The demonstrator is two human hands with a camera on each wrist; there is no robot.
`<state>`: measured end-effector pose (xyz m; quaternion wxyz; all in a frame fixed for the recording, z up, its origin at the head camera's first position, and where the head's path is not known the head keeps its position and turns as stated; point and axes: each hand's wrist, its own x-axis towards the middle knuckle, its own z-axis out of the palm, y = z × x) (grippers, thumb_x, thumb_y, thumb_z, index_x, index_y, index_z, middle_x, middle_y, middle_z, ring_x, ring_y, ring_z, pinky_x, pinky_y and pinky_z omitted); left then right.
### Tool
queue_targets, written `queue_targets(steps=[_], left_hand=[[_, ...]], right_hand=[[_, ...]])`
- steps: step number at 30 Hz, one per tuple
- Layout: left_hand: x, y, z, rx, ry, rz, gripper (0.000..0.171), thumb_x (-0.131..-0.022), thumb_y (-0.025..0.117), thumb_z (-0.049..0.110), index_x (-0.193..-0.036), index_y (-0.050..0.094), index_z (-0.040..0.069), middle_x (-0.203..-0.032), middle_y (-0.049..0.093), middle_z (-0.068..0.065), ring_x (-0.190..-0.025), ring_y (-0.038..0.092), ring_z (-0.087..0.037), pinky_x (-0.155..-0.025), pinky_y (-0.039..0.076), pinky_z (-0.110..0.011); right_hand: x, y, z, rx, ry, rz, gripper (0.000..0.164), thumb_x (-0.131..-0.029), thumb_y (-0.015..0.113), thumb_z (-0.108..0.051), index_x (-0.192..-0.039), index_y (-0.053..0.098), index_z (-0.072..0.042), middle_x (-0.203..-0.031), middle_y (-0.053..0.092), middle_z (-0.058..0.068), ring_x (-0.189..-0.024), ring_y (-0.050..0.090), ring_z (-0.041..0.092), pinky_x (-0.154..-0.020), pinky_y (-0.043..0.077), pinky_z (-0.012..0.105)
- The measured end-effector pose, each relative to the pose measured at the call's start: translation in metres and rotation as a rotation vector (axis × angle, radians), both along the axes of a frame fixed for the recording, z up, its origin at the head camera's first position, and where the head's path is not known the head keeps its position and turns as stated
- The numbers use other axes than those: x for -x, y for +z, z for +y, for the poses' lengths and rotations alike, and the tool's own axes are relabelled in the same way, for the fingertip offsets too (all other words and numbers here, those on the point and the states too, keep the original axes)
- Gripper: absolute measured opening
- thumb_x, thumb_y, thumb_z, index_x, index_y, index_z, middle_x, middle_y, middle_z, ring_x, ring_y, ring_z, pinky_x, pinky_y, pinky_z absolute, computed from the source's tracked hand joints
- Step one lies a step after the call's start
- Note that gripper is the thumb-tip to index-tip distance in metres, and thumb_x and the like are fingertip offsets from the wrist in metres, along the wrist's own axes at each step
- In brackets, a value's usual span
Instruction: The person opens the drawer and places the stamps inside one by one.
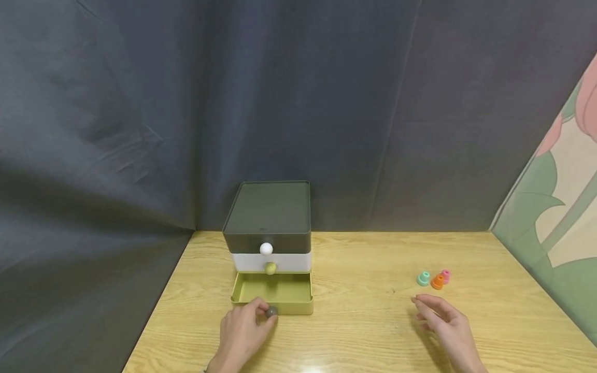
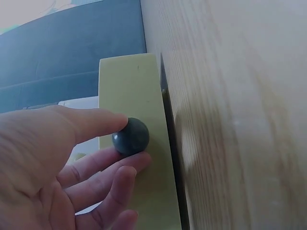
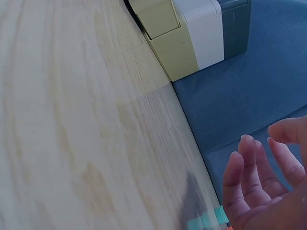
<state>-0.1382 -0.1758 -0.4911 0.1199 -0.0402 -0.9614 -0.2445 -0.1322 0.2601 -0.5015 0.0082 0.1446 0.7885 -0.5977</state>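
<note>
My left hand [image 1: 243,331] pinches the round dark grey knob [image 2: 131,137] on the front of the yellow-green bottom drawer [image 1: 298,307]. Thumb and fingertips lie on either side of the knob in the left wrist view. That drawer is pulled out, and its visible floor is bare. Above it, the white drawer [image 1: 294,262] and dark grey top drawer [image 1: 291,242] are closed. My right hand [image 1: 445,324] hovers over the table, fingers loosely bent and holding nothing. Just beyond it stand a mint-green [image 1: 423,278], an orange [image 1: 437,282] and a pink [image 1: 445,275] small stepped peg.
The drawer unit stands on a light wooden table [image 1: 364,300] near its back edge. A dark grey curtain [image 1: 350,129] hangs behind and along the left side. At the right is a flower-patterned panel [image 1: 536,217].
</note>
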Motion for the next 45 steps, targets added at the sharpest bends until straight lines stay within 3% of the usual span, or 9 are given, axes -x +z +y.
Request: queue_targets(steps=[4, 7, 14, 20, 26, 36, 39, 42, 45], left_hand=[[-0.003, 0.0, 0.001, 0.004, -0.014, -0.013, 0.014, -0.086, 0.087, 0.036, -0.092, 0.076, 0.029, -0.086, 0.081, 0.012, -0.054, 0.044, 0.001, -0.053, 0.036, -0.023], [-0.004, 0.001, 0.001, 0.013, -0.016, -0.025, 0.014, -0.087, 0.086, 0.039, -0.093, 0.076, 0.031, -0.089, 0.081, 0.014, -0.062, 0.059, -0.002, -0.055, 0.041, -0.024], [-0.005, 0.025, -0.011, -0.029, 0.01, -0.169, 0.019, -0.091, 0.081, 0.047, -0.095, 0.078, 0.028, -0.088, 0.079, 0.014, -0.074, 0.07, -0.009, -0.06, 0.048, -0.031], [0.003, 0.038, -0.031, -0.156, 0.114, -0.08, 0.022, -0.093, 0.082, 0.039, -0.11, 0.081, 0.024, -0.103, 0.079, 0.009, -0.093, 0.07, -0.014, -0.074, 0.051, -0.036], [0.013, 0.027, -0.048, -0.238, 0.144, -0.04, 0.036, -0.095, 0.081, 0.034, -0.127, 0.076, 0.017, -0.129, 0.074, -0.008, -0.11, 0.07, -0.027, -0.08, 0.054, -0.044], [0.021, 0.01, -0.058, -0.206, 0.116, -0.134, 0.054, -0.098, 0.077, 0.036, -0.143, 0.066, 0.009, -0.139, 0.069, -0.015, -0.108, 0.07, -0.028, -0.083, 0.055, -0.048], [0.023, 0.01, -0.059, -0.202, 0.102, -0.149, 0.058, -0.098, 0.076, 0.038, -0.146, 0.063, 0.008, -0.14, 0.069, -0.016, -0.109, 0.07, -0.028, -0.082, 0.055, -0.047], [0.022, 0.009, -0.06, -0.205, 0.106, -0.159, 0.06, -0.098, 0.076, 0.039, -0.148, 0.061, 0.008, -0.142, 0.068, -0.016, -0.111, 0.07, -0.029, -0.083, 0.055, -0.048], [0.021, 0.009, -0.061, -0.205, 0.108, -0.168, 0.061, -0.098, 0.076, 0.039, -0.149, 0.061, 0.008, -0.144, 0.067, -0.016, -0.112, 0.071, -0.03, -0.085, 0.056, -0.05]], right_hand=[[-0.001, -0.001, 0.003, 0.0, -0.008, -0.013, 0.053, -0.104, 0.068, -0.046, -0.14, 0.064, -0.006, -0.106, 0.068, -0.036, -0.097, 0.069, 0.003, -0.083, 0.061, 0.025], [-0.002, 0.0, 0.005, -0.004, -0.013, -0.016, 0.054, -0.104, 0.068, -0.046, -0.14, 0.063, -0.006, -0.105, 0.068, -0.035, -0.097, 0.069, 0.003, -0.083, 0.061, 0.024], [0.0, 0.001, 0.015, -0.056, -0.004, 0.099, 0.049, -0.108, 0.064, -0.037, -0.14, 0.061, -0.001, -0.108, 0.068, -0.036, -0.094, 0.068, 0.001, -0.08, 0.061, 0.025], [0.005, 0.005, 0.033, -0.129, -0.017, 0.183, 0.045, -0.109, 0.063, -0.032, -0.137, 0.061, 0.003, -0.107, 0.066, -0.036, -0.09, 0.069, -0.001, -0.076, 0.061, 0.024], [0.015, 0.013, 0.051, -0.208, -0.031, 0.26, 0.048, -0.109, 0.064, -0.032, -0.137, 0.061, 0.007, -0.107, 0.061, -0.041, -0.087, 0.07, -0.004, -0.072, 0.061, 0.024], [0.031, 0.017, 0.085, -0.361, -0.056, 0.268, 0.049, -0.108, 0.064, -0.035, -0.138, 0.064, 0.004, -0.1, 0.059, -0.043, -0.081, 0.07, -0.004, -0.067, 0.057, 0.023], [0.035, 0.015, 0.093, -0.412, -0.052, 0.264, 0.048, -0.109, 0.063, -0.033, -0.139, 0.063, 0.004, -0.104, 0.066, -0.031, -0.081, 0.069, -0.006, -0.066, 0.055, 0.021], [0.041, 0.013, 0.098, -0.441, -0.04, 0.26, 0.045, -0.109, 0.062, -0.028, -0.139, 0.063, 0.006, -0.115, 0.078, 0.003, -0.08, 0.069, -0.006, -0.065, 0.056, 0.02], [0.046, 0.011, 0.101, -0.455, -0.009, 0.239, 0.046, -0.108, 0.062, -0.026, -0.14, 0.061, 0.007, -0.128, 0.07, 0.034, -0.078, 0.069, -0.005, -0.065, 0.056, 0.021]])
